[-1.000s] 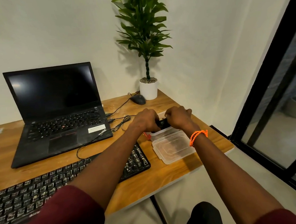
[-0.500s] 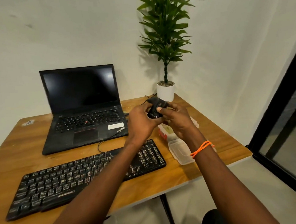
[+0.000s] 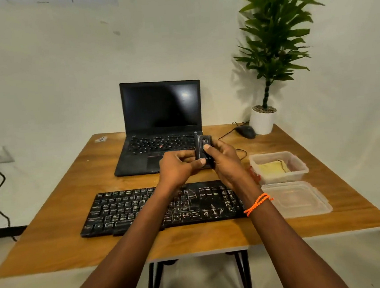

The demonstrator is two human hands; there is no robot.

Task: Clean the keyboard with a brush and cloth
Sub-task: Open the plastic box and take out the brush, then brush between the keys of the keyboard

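Your worktop point(image 3: 55, 245) carries the laptop point(image 3: 160, 132) at twelve o'clock, screen dark, and the dusty black keyboard point(image 3: 125, 210) just in front of you, its long axis running from nine to three o'clock; both your forearms cross over its right half; at two o'clock sits an open clear container point(image 3: 300, 163) with a yellowish cloth point(image 3: 271, 168) folded inside, its lid point(image 3: 306, 202) lying just nearer you at three o'clock; the mouse point(image 3: 245, 131) and the potted plant point(image 3: 267, 43) stand well back at one o'clock. Your hands meet above the gap between laptop and keyboard; the small black brush case point(image 3: 202, 150) stands upright there, long axis pointing from six to twelve; your right hand point(image 3: 226, 161) wraps it from the three o'clock side, thumb pressed on its front face below a slider slot; your left hand point(image 3: 178, 168) pinches its lower edge from nine o'clock, fingers curled. The keyboard lies straight below both hands, toward six o'clock, and your right hand is the nearer to the cloth. Faint pale lettering shows low on the case, too small to read; the laptop's white sticker and the key legends are likewise illegible.
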